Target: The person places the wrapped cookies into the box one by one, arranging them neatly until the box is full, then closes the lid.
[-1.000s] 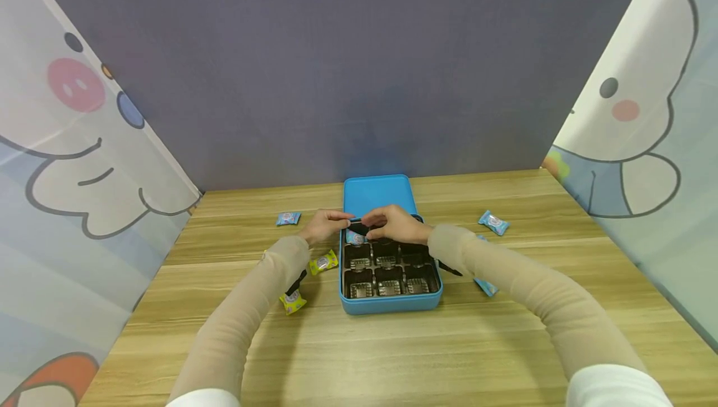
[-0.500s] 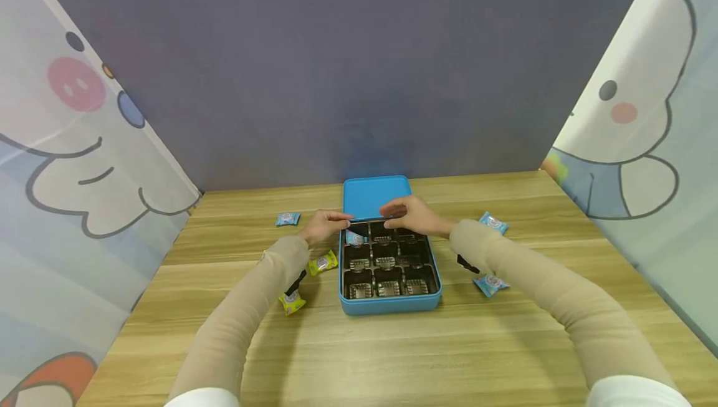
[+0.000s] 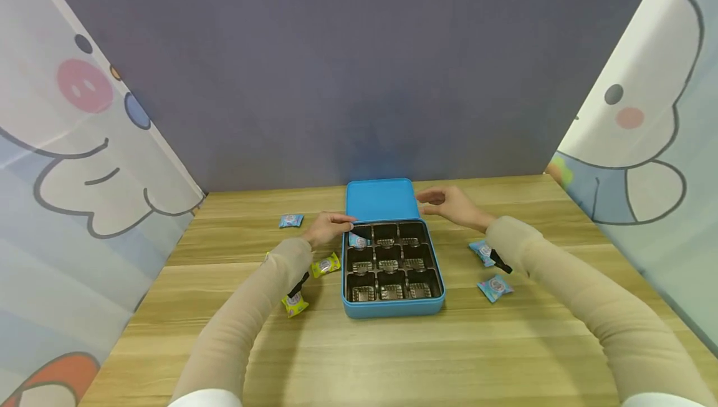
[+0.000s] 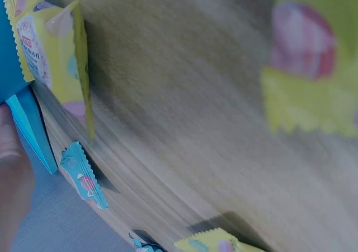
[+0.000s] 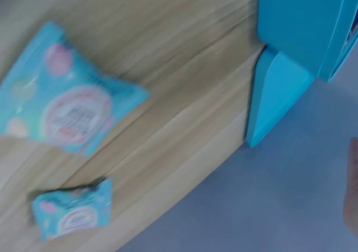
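A blue tin (image 3: 392, 308) holds a dark tray of square compartments (image 3: 387, 249). One blue-wrapped candy (image 3: 358, 242) lies in its far-left compartment. At the tin's far-left corner my left hand (image 3: 328, 228) pinches the rim with thumb and index finger; the left wrist view shows only part of that hand (image 4: 12, 179). My right hand (image 3: 454, 207) hovers to the right of the blue lid (image 3: 381, 200), fingers slightly bent and apart, nothing between them. Only a sliver of it (image 5: 352, 193) enters the right wrist view.
Left of the tin lie yellow candies (image 3: 325, 265) (image 3: 294, 304) and a blue candy (image 3: 290, 220). Two blue candies (image 3: 483, 252) (image 3: 495, 288) rest on the right, near my right sleeve. A grey panel stands behind the wooden table (image 3: 370, 357).
My right hand has moved away from the tin's far-left compartment, rightwards past the lid. My left hand has stayed at the corner. The far compartments are uncovered now.
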Motion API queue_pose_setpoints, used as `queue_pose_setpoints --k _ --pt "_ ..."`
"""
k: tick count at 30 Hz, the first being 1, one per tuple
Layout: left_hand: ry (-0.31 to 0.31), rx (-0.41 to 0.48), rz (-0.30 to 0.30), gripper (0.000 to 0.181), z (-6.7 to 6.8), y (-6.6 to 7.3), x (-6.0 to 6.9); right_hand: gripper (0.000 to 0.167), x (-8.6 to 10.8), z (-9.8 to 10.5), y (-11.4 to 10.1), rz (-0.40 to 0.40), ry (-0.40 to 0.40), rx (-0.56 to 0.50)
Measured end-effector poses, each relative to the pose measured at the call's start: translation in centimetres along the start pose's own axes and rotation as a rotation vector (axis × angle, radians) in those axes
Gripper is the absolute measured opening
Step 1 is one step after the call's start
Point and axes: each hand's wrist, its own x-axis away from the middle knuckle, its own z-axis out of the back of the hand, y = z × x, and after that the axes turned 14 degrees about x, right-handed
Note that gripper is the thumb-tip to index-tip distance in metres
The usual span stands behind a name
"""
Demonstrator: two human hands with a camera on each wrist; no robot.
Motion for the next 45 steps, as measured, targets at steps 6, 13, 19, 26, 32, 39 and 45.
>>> queue_pose_setpoints --k 6,13,19,26,32,39,45 --pt "0.001 0.013 -0.012 0.03 0.0 -0.3 -0.3 0.045 0.9 1.8 1.5 -0.026 0.048 0.01" --pt "0.013 0.011 -0.013 0.03 0.0 -0.4 -0.2 0.046 2.0 3.2 3.6 -0.081 0.083 0.012" --pt "-0.003 0.011 -0.014 0.032 -0.2 -0.5 -0.1 0.048 2.8 3.8 4.9 -0.12 0.104 0.016" --pt "0.0 -0.001 -0.012 0.031 -0.4 0.0 -0.1 0.051 3.9 4.2 6.0 -0.17 0.109 0.046" --pt "-0.01 0.005 -0.018 0.032 -0.4 0.4 -0.2 0.055 4.8 4.5 7.0 -0.207 0.109 0.068" --pt "-0.008 0.018 0.008 0.032 -0.2 0.3 -0.1 0.057 5.5 4.6 8.4 -0.216 0.125 0.103" --pt "-0.001 0.015 0.001 0.031 0.0 -0.2 -0.1 0.06 6.2 4.4 9.8 -0.246 0.109 0.122"
